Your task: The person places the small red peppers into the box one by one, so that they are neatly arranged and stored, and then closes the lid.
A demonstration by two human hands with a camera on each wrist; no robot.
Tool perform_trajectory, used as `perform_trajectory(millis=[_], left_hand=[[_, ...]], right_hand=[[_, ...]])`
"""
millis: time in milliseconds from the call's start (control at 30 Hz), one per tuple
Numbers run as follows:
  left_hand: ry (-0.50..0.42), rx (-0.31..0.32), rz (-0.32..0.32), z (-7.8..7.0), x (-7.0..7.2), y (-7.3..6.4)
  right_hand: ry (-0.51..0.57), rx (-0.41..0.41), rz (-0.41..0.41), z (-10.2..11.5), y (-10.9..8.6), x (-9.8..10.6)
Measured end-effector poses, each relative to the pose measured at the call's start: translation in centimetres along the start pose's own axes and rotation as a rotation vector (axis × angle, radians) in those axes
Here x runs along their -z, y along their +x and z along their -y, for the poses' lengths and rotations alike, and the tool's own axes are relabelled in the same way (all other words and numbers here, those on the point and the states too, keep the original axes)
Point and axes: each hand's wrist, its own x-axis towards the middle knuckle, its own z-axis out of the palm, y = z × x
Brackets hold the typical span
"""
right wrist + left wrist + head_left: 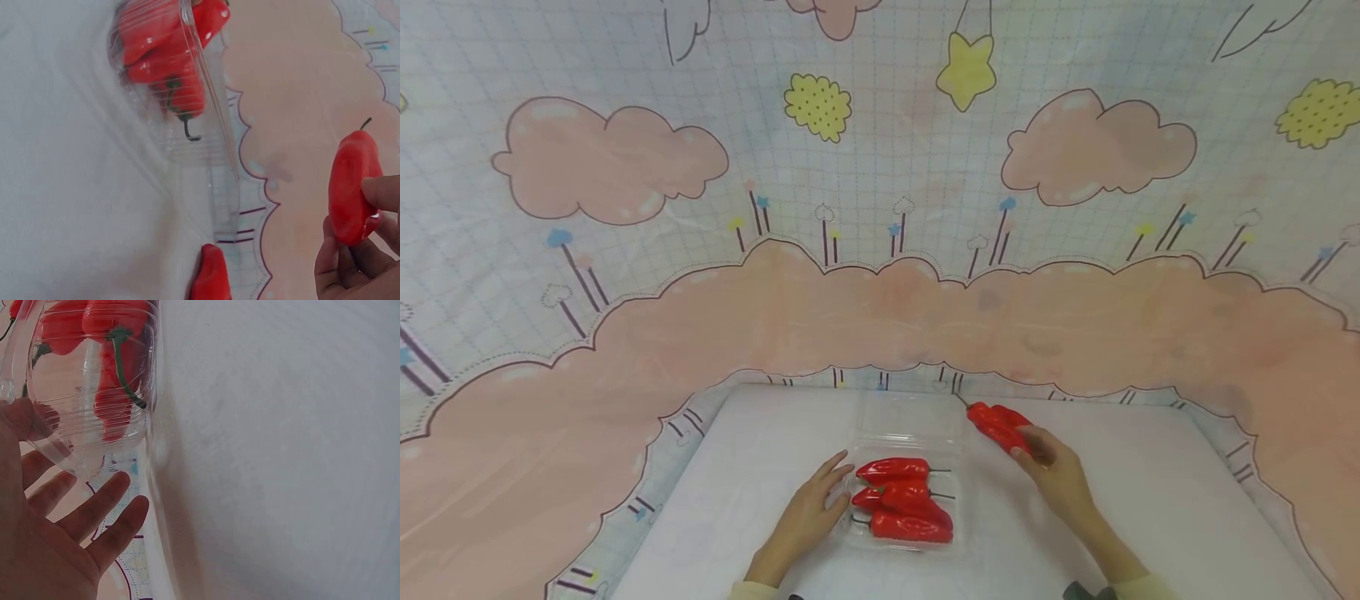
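Observation:
My right hand [1054, 471] pinches a red pepper [996, 429] between thumb and fingers, to the right of a clear plastic box [898, 546]. The thin stem of this pepper [351, 187] points away from the hand. Another red pepper [1017, 414] is just beyond it, partly hidden in the head view. Several red peppers [913, 527] lie crosswise in the box, their stems pointing to either side. My left hand [808, 512] is at the box's left side with fingers spread. In the left wrist view, the fingertips [119, 486] are close to the box wall.
The box's transparent lid [910, 417] is folded back toward the far edge of the white table [760, 450]. Behind the table hangs a cloth [887, 317] printed with clouds and stars.

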Motion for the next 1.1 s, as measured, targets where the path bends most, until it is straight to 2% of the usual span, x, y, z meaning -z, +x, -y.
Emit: perform_trajectory(millis=[167,500,733,1000,1100], left_hand=[[0.013,0.003,-0.007,-0.1,0.0,0.0],[-0.001,0.0,-0.007,-0.2,0.0,-0.1],[0.001,0.004,-0.008,-0.2,0.0,-0.1],[-0.002,0.004,-0.001,-0.3,0.0,-0.1],[-0.003,0.0,-0.003,-0.3,0.0,-0.1]], right_hand=[[0.042,0.008,0.006,0.3,-0.2,-0.7],[0.039,-0.031,0.042,1.0,-0.2,-1.6],[0.035,0.023,0.047,1.7,0.0,-2.7],[0.035,0.012,0.063,2.3,0.2,-3.7],[0.039,0.04,0.058,2.3,0.1,-4.1]])
